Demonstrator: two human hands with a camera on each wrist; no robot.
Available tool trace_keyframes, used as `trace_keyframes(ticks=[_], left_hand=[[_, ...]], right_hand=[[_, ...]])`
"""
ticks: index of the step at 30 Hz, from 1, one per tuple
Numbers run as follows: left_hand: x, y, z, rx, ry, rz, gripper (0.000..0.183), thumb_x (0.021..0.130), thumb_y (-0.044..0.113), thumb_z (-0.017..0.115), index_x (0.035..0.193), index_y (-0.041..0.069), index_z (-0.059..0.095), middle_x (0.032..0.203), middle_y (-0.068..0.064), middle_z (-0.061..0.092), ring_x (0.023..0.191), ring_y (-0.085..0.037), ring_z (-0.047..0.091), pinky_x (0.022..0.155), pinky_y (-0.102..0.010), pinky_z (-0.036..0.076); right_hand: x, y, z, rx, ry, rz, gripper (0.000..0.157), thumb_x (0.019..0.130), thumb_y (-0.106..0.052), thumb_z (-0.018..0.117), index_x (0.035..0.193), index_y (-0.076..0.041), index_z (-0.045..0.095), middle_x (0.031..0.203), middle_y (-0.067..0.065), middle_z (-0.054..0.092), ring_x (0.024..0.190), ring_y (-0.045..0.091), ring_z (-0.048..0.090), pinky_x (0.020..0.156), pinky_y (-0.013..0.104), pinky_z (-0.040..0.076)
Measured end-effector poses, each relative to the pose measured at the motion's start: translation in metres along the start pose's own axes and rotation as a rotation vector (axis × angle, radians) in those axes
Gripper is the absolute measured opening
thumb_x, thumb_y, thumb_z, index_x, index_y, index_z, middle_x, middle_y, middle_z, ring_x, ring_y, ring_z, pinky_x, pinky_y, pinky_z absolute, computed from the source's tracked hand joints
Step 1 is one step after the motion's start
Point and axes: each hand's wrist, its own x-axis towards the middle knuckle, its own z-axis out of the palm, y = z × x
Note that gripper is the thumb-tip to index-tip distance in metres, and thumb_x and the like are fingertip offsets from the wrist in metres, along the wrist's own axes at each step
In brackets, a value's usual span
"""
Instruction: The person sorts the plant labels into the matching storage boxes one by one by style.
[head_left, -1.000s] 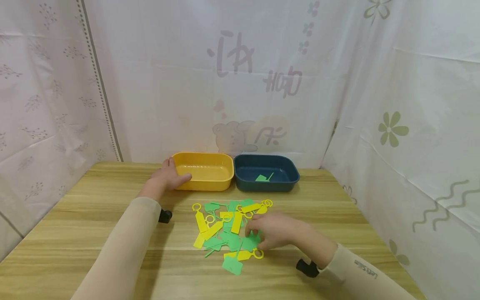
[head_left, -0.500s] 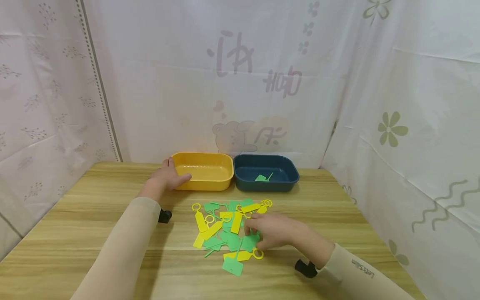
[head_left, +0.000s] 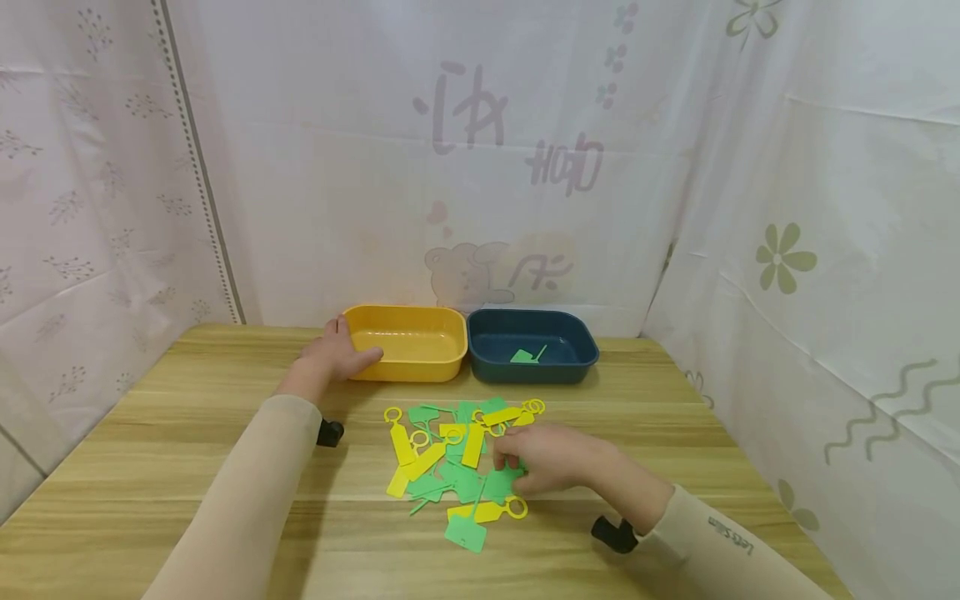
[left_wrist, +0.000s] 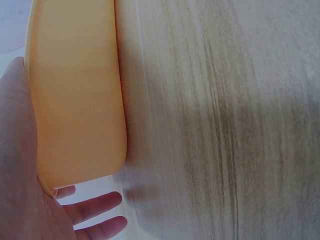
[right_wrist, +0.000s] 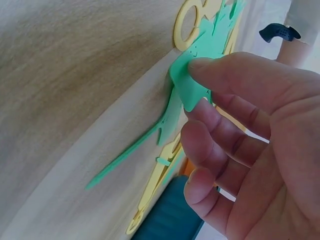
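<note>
My right hand [head_left: 551,458] is at the right side of a loose pile of flat green and yellow plant labels. In the right wrist view its thumb lies on the face of a green plant label [right_wrist: 184,82], with fingertips behind; the label is pinched and tilted. Other fingers curl loosely. Yellow plant labels [head_left: 424,461] with ring ends lie among the green ones. My left hand [head_left: 330,354] rests at the left end of the yellow bin [head_left: 408,371], thumb over its rim and fingers fairly straight outside, as the left wrist view shows.
A dark blue bin [head_left: 534,372] stands against the yellow bin's right side, with green labels [head_left: 522,356] inside. Both bins sit at the back of the wooden table [head_left: 360,550], before a printed curtain [head_left: 337,167]. Another curtain [head_left: 840,250] hangs at the right.
My right hand shifts only slightly over the pile, its fingertips a little to the right and up. The left hand and both bins stay in place.
</note>
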Motion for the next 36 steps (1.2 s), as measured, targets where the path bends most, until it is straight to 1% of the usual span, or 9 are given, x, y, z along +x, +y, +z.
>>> trace_keyframes(ticks=[6,11,15,18,25,27,31,36], left_hand=[[-0.001,0.002,0.0,-0.008,-0.002,0.002,0.119,0.104,0.071,0.046,0.17,-0.013,-0.005,0.18,-0.035,0.001,0.151,-0.064,0.04,0.128,-0.072,0.032],[0.0,0.0,0.0,-0.004,-0.005,0.007,0.118,0.104,0.071,0.044,0.169,-0.014,-0.006,0.18,-0.036,0.0,0.151,-0.065,0.04,0.127,-0.072,0.032],[-0.001,0.0,0.001,0.001,-0.003,0.01,0.118,0.104,0.071,0.044,0.169,-0.014,-0.006,0.18,-0.037,0.0,0.152,-0.065,0.04,0.127,-0.073,0.032],[-0.002,0.0,0.0,0.006,-0.002,0.012,0.118,0.104,0.071,0.044,0.169,-0.014,-0.005,0.179,-0.037,0.001,0.152,-0.065,0.04,0.127,-0.073,0.032],[0.0,0.0,0.001,0.015,0.002,0.013,0.118,0.104,0.071,0.045,0.169,-0.015,-0.004,0.179,-0.038,0.003,0.15,-0.065,0.042,0.126,-0.072,0.034],[0.001,-0.001,0.001,0.016,-0.001,0.011,0.119,0.104,0.072,0.045,0.169,-0.015,-0.005,0.179,-0.038,0.002,0.15,-0.065,0.041,0.126,-0.072,0.034],[0.001,-0.001,0.001,0.013,-0.003,0.008,0.12,0.103,0.072,0.045,0.169,-0.015,-0.005,0.179,-0.038,0.002,0.151,-0.065,0.04,0.127,-0.072,0.033],[0.001,0.0,0.0,0.014,-0.003,0.007,0.12,0.104,0.073,0.045,0.169,-0.015,-0.004,0.179,-0.038,0.001,0.152,-0.065,0.039,0.127,-0.072,0.033]], right_hand=[[-0.001,-0.001,-0.007,0.013,0.013,0.001,0.021,0.089,-0.015,0.081,0.106,-0.025,0.073,0.095,-0.01,0.065,0.081,0.005,0.055,0.077,0.026,0.051],[-0.002,-0.001,-0.017,0.023,0.047,-0.022,0.021,0.09,-0.012,0.081,0.107,-0.023,0.073,0.097,-0.009,0.066,0.085,0.005,0.057,0.079,0.027,0.052],[-0.002,0.001,-0.027,0.054,0.069,-0.021,0.021,0.091,-0.011,0.079,0.109,-0.021,0.074,0.098,-0.009,0.065,0.086,0.006,0.058,0.08,0.027,0.052],[-0.001,0.002,-0.035,0.042,0.096,-0.019,0.022,0.091,-0.012,0.078,0.109,-0.022,0.074,0.098,-0.011,0.067,0.086,0.008,0.06,0.08,0.028,0.054],[-0.001,0.003,-0.058,-0.036,0.154,0.039,0.019,0.094,-0.02,0.08,0.111,-0.027,0.074,0.101,-0.012,0.067,0.084,0.006,0.059,0.08,0.03,0.055],[-0.001,0.003,-0.065,-0.039,0.172,0.052,0.02,0.095,-0.022,0.08,0.114,-0.027,0.074,0.102,-0.012,0.067,0.087,0.006,0.06,0.082,0.03,0.055],[-0.001,0.006,-0.078,-0.031,0.21,0.061,0.022,0.096,-0.02,0.078,0.118,-0.025,0.075,0.106,-0.008,0.07,0.09,0.008,0.061,0.081,0.03,0.055],[0.0,0.013,-0.093,-0.035,0.268,0.099,0.023,0.098,-0.021,0.079,0.12,-0.023,0.075,0.109,-0.005,0.07,0.085,0.01,0.06,0.079,0.031,0.054]])
